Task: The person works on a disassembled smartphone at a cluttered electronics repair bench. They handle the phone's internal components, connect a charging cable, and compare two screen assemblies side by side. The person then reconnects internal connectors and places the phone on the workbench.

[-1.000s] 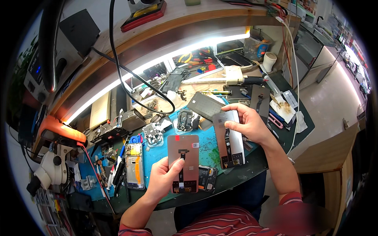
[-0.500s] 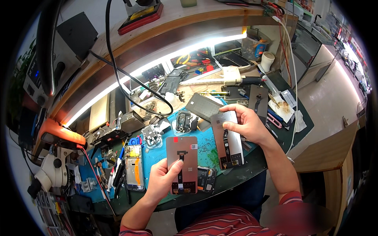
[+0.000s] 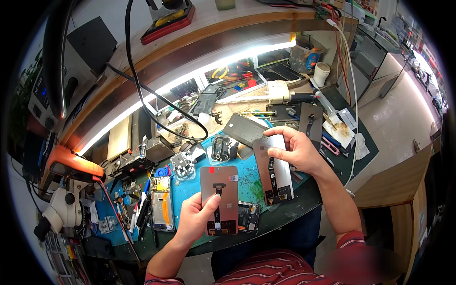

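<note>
While your left hand (image 3: 192,218) is pinching a brown display panel (image 3: 229,197), your right hand (image 3: 298,151) is gripping a silvery one

As your left thumb is pressing over the brown panel's dark ribbon cable (image 3: 217,216), your right thumb and fingers are clasping the silvery display panel (image 3: 284,175) near its upper end. You are holding the two panels apart, side by side above the bench. An opened phone (image 3: 248,218) is showing partly behind the brown one. Left of your left hand, a phone frame (image 3: 157,209) is lying near the blue mat (image 3: 247,178). Farther out, a black cable (image 3: 134,71) is looping, and a light tube (image 3: 259,49) is glowing beneath the shelf (image 3: 228,21).
</note>
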Demonstrator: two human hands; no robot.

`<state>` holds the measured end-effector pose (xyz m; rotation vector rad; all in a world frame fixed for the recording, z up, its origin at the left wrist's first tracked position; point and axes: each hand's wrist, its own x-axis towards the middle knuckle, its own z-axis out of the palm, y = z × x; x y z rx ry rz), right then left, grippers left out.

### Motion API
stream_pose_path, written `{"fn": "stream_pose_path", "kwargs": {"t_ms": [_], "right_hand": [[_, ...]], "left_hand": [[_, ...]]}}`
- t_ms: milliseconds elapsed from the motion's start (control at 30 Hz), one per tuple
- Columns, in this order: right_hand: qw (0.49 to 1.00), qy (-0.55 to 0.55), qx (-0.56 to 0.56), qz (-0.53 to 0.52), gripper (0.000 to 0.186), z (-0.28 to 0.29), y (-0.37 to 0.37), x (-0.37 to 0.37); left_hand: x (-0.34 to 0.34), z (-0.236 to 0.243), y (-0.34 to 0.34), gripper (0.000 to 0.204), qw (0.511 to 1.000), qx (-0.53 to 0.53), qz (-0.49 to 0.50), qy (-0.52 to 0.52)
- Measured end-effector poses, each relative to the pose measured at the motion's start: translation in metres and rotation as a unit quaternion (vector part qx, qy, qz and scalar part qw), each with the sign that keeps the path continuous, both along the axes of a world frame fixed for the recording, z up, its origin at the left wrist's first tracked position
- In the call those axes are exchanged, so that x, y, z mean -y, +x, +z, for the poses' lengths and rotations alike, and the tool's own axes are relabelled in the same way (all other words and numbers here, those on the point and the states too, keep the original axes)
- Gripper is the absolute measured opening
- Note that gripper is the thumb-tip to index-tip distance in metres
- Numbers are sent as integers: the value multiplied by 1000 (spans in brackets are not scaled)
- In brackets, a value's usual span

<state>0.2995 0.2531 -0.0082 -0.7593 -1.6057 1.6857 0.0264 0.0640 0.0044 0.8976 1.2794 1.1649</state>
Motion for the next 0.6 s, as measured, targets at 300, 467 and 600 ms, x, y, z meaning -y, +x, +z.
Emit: {"fn": "stream_pose_path", "kwargs": {"t_ms": [300,467,600], "right_hand": [[1000,15,10,-2,44,3,-1,1],[1000,7,5,1,43,3,-1,1],[1000,3,1,2,43,1,-1,1]], "left_hand": [[1,0,-2,26,1000,-6,-5,1],[-1,4,1,27,1000,6,-11,2],[-1,4,1,28,1000,2,-10,1]]}}
